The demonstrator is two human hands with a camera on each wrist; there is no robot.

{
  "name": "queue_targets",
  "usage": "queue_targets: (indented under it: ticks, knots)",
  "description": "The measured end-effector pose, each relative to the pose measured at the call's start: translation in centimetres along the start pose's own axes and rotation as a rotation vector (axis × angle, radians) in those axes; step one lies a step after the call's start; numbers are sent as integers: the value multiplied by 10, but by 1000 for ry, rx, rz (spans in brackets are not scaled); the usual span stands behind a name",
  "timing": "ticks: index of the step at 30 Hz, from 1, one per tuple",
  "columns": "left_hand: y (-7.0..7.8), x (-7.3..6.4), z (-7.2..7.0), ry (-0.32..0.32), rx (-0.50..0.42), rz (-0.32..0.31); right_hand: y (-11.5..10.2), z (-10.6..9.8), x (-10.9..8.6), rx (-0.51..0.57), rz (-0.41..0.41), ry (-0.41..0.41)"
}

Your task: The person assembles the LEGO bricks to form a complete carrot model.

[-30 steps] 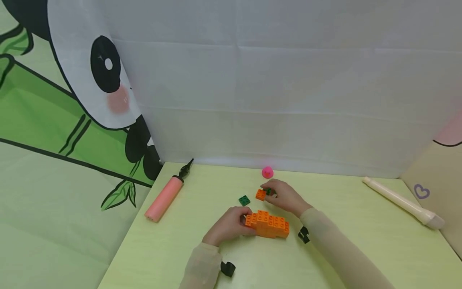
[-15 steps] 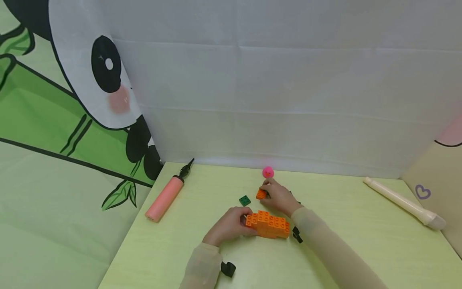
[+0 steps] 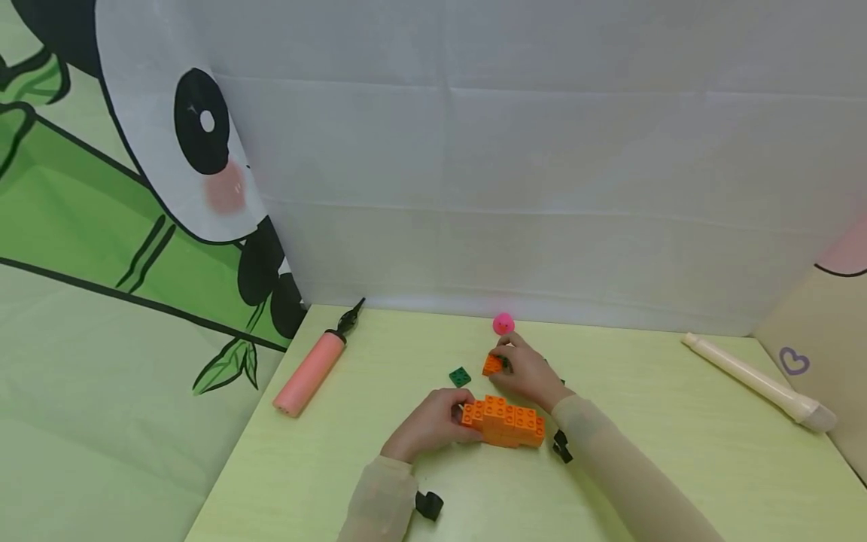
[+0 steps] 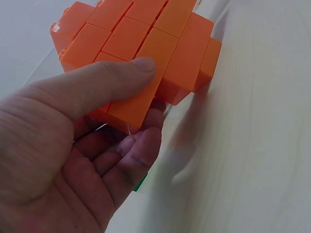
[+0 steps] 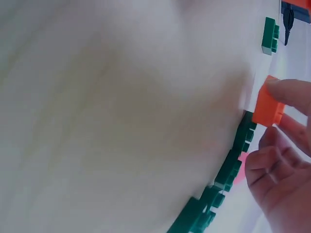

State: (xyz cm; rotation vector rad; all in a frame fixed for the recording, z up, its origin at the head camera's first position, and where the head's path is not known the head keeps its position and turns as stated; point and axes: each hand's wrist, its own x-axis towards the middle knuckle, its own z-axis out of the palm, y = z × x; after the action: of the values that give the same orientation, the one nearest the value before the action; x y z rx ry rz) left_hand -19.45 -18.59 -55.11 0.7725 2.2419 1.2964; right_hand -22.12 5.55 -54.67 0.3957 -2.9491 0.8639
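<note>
A person's right hand has shifted slightly left within the past second, its arm angled in from the near right, thumb and fingers pinching an orange brick right of a green brick on the tabletop. Nearer, the left hand grips the left end of an orange build, thumb laid across its face, fingers curled behind.

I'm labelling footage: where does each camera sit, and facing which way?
Head: on the head, facing forward and down at the table; left hand, right hand, sleeves show.
Left wrist: on that wrist, looking at the orange block build; left hand grips it.
Right wrist: on that wrist, looking at the orange brick; right hand pinches it.
Head and left wrist share the orange block build.
</note>
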Motion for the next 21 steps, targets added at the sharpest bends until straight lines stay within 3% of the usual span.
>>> queue_targets:
  ticks: [11, 21]
  knots:
    - [5, 0, 2, 0, 20, -5, 2, -21, -25, 95, -7, 47]
    - [3, 2, 3, 1, 33, -14, -2, -41, -56, 324, -66, 79]
